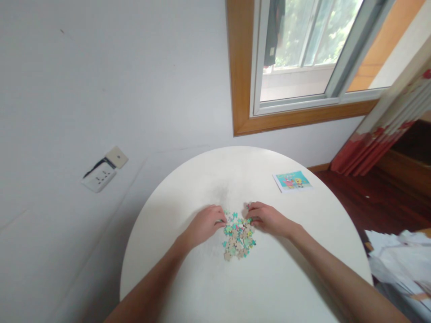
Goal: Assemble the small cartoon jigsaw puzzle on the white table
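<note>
white table (pixel 256 291): hands (pixel 208 223) (pixel 267 219) curled, flanking puzzle pieces (pixel 233 243)

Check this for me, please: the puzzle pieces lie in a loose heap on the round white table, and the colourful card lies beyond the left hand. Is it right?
Not entirely: the side is wrong. The head view shows the colourful card beyond the right hand. The puzzle pieces do lie in a loose heap on the round white table.

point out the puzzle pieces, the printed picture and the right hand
Puzzle pieces (pixel 235 236): head view, middle of the pile
Printed picture (pixel 292 181): head view, middle of its surface
Right hand (pixel 268 218): head view, back of the hand
</note>
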A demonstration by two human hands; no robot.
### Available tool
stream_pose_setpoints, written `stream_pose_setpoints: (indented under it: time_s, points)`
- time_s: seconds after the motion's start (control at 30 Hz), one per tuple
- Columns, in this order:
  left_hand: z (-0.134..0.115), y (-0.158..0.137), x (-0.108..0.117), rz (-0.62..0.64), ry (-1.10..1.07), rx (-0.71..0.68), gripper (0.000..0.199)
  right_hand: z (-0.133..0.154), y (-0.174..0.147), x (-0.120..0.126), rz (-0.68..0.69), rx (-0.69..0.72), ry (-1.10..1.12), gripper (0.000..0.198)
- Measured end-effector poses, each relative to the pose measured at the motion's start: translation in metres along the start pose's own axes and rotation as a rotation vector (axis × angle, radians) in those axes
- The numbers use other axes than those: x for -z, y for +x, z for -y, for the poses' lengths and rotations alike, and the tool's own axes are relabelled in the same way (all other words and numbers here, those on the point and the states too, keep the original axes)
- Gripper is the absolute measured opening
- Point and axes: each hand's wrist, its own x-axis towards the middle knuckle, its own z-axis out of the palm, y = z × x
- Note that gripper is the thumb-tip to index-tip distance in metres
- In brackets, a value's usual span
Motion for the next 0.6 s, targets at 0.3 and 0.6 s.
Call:
stream_pose_setpoints:
  time_s: [0.3,0.6]
  points:
    - [-0.001,0.002,-0.011,-0.020,-0.103,-0.073,0.011,0.008,0.002,0.005,0.048,-0.082,-0.038,0.016]
    - [-0.005,0.002,-0.005,0.016,-0.114,-0.041,0.007,0.014,-0.006,0.011,0.111,-0.189,-0.236,0.014]
